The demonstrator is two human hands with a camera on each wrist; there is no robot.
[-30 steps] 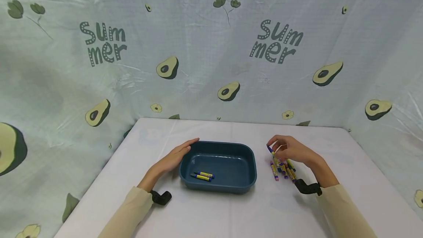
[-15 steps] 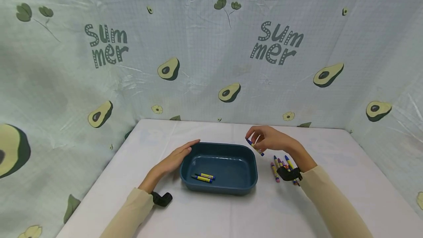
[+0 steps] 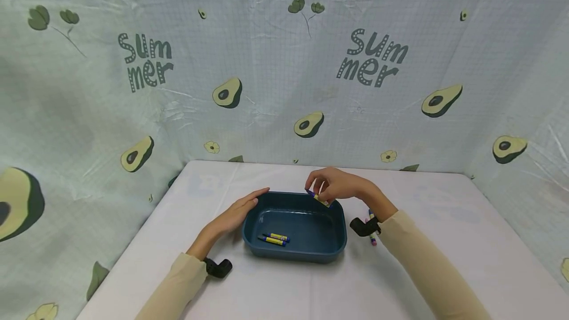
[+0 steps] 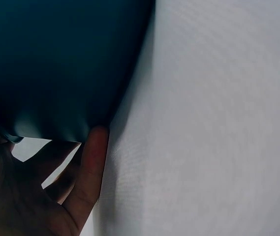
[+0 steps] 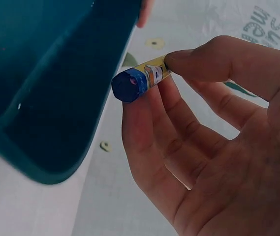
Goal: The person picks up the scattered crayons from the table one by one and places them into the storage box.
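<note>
A dark teal rectangular box stands mid-table. Along its left side lies my left hand, its fingers stretched out and touching the outer wall, as the left wrist view shows. Over the box's back right corner, my right hand pinches a crayon between thumb and fingertips. That crayon has a yellow wrapper and a blue end that faces the right wrist camera. Inside the box, at the front left, two yellow-wrapped crayons lie side by side.
On the table right of the box, a crayon with a pink end shows; the right wrist and its black camera mount hide the others of that pile. A pale cloth with avocado prints hangs behind the white table.
My right hand has lifted a crayon from the pile and carried it left, over the box's back right corner. My left hand has stayed at the box's left side.
</note>
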